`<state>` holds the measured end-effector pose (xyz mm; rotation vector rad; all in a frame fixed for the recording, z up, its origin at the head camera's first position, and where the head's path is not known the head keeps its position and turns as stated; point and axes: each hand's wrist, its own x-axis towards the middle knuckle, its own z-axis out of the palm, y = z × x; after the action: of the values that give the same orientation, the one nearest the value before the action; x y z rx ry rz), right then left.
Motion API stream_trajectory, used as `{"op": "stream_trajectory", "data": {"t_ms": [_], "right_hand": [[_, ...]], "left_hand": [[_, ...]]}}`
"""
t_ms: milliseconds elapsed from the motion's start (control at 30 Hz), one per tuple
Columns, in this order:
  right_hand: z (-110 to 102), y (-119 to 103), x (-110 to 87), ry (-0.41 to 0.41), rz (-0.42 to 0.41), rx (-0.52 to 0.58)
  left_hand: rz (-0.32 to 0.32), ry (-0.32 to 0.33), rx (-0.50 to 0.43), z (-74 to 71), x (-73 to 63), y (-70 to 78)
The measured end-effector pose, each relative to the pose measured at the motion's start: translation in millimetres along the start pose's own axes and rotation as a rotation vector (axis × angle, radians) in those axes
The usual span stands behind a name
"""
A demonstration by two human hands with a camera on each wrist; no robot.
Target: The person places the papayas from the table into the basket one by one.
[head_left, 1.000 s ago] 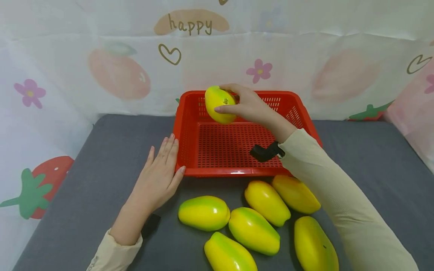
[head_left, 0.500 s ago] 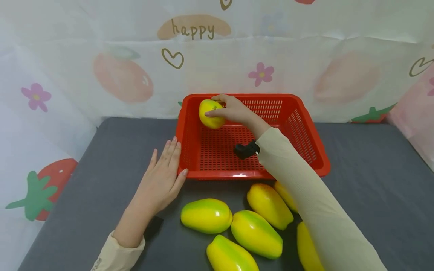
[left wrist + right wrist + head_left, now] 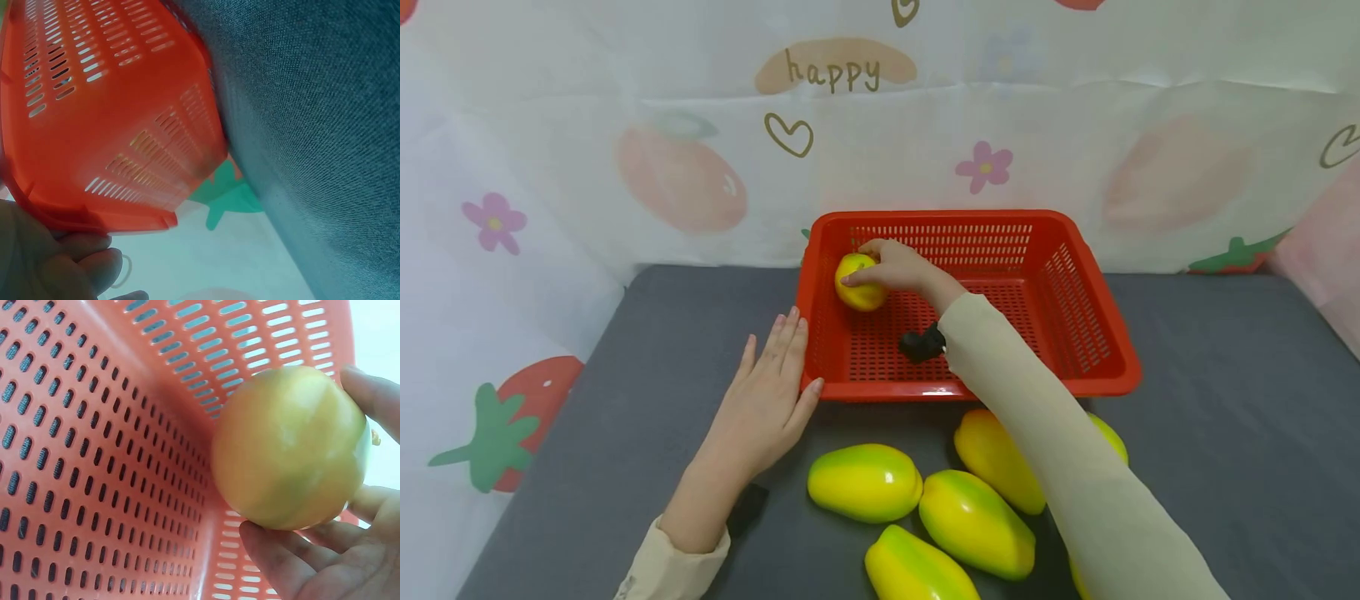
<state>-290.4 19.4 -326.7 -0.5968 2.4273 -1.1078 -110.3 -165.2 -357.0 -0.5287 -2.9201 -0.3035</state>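
Note:
My right hand [image 3: 902, 268] grips a yellow-green papaya [image 3: 861, 292] between thumb and fingers, down inside the red plastic basket [image 3: 940, 390] at its back left corner. The right wrist view shows the same papaya [image 3: 287, 450] end-on, close to the slotted wall, with fingertips on opposite sides of it. My left hand [image 3: 767, 396] lies along the basket's left side, its fingers straight and touching the rim. From the left wrist, those fingers [image 3: 94, 262] show right under the basket's rim.
Several more papayas [image 3: 865, 483] lie on the grey cloth [image 3: 625, 417] in front of the basket. The right sleeve [image 3: 1037, 417] hides parts of some. A printed curtain [image 3: 880, 167] hangs directly behind the basket.
My right hand has lowered the papaya from above the basket's back edge down into its left part. The left hand stays at the basket's side.

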Motion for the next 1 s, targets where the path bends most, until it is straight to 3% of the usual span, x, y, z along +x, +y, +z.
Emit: {"op": "stream_trajectory", "data": {"t_ms": [133,533,833,1000], "right_hand": [[0.2,1.2,-1.4,-0.016,0.008,0.004],[-1.6,0.9,-1.4,-0.179,0.099,0.028],[-5.8,2.7,-5.5,-0.129,0.136,-0.009],[-8.8,5.8,-5.1,-0.082,0.133,0.032]], "left_hand": [[0.002,0.009,0.001,0.2,0.5,0.8],[-0.005,0.006,0.009,0.2,-0.2,0.8],[-0.003,0.008,0.007,0.7,-0.4,0.1],[-0.003,0.011,0.006,0.7,-0.6,0.1]]}}
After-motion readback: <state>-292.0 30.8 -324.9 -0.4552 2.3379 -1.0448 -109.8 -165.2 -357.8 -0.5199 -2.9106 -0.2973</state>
